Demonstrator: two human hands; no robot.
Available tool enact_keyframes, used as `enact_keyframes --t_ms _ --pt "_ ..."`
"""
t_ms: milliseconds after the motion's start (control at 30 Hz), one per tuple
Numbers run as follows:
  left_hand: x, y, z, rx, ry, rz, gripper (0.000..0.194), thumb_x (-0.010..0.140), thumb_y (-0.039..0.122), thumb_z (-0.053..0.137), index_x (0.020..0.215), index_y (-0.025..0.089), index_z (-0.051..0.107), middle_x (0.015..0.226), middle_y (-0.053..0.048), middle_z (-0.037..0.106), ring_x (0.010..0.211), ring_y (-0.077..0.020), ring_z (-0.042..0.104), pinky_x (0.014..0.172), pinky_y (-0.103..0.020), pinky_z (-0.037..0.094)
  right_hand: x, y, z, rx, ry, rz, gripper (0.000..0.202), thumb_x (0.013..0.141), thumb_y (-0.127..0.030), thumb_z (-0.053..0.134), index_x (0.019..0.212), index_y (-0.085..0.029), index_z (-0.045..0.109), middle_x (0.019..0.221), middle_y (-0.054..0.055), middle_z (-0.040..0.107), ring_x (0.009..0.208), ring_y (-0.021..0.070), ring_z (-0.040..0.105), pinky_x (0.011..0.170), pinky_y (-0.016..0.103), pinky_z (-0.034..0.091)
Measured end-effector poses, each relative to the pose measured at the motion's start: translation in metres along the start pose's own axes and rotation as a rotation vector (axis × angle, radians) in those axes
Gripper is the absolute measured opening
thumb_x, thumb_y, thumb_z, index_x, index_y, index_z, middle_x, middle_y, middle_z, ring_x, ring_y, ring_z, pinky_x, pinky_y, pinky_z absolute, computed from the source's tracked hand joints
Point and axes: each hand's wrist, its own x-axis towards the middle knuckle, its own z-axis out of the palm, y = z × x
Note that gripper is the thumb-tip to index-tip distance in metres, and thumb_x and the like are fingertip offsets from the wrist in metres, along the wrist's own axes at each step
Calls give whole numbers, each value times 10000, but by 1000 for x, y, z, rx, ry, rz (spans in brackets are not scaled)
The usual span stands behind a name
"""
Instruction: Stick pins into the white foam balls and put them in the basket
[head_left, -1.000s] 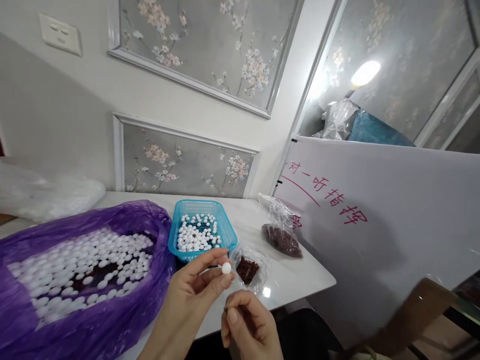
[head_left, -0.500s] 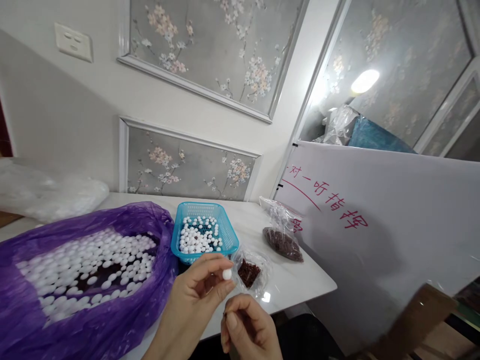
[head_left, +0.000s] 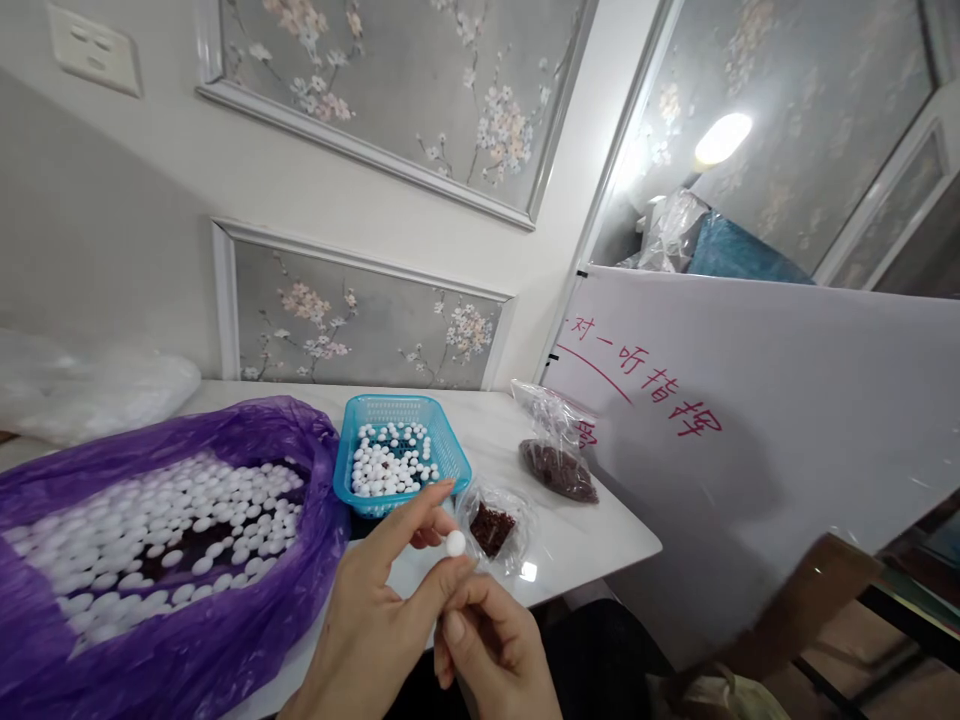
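Observation:
A small white ball [head_left: 455,543] rests at the thumb tip of my left hand [head_left: 382,590], held against the fingers behind it, while the index finger is raised off it. Just below and to the right, my right hand [head_left: 491,645] is closed in a pinch, touching or nearly touching the left thumb; whatever it pinches is hidden. Beyond the hands lies an open clear plastic bag [head_left: 517,510] of small dark red-brown pieces [head_left: 491,528]. Behind my left hand stands a blue plastic basket [head_left: 454,450] with many white balls [head_left: 382,470] in it.
At the left, a large purple plastic bag [head_left: 300,590] lies open, full of white balls. A clear bag of brown bits [head_left: 559,470] leans near the whiteboard [head_left: 750,400] on the right. The white table [head_left: 615,545] ends at a rounded corner.
My left index finger has lifted off the ball, and the left thumb has come down closer to my right hand. The whole view has shifted slightly.

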Motion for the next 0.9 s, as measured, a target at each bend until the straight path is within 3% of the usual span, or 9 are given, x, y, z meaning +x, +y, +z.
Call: enact_keyframes --t_ms 367,733,900 --pt "-1 6 -4 67 -22 99 352 849 237 674 1172 370 717 1006 22 785 935 -187 711 855 -229 529 -1 -3 3 -2 -21 19 308 845 -469 703 781 -176 630 516 -46 538 453 84 433 505 220 368" --pt "-1 3 2 11 -82 25 339 884 248 641 1190 377 707 1098 28 778 1000 -180 695 882 -221 511 -1 -2 -1 -5 -20 33 296 845 -451 713 802 -168 639 536 -37 561 466 83 461 514 216 377" --pt "1 0 1 -50 -53 38 220 842 226 691 1011 337 779 1099 -2 741 949 -190 671 865 -236 508 0 -5 3 0 -32 41 307 840 -461 713 786 -171 628 539 -40 559 470 86 463 519 212 386"
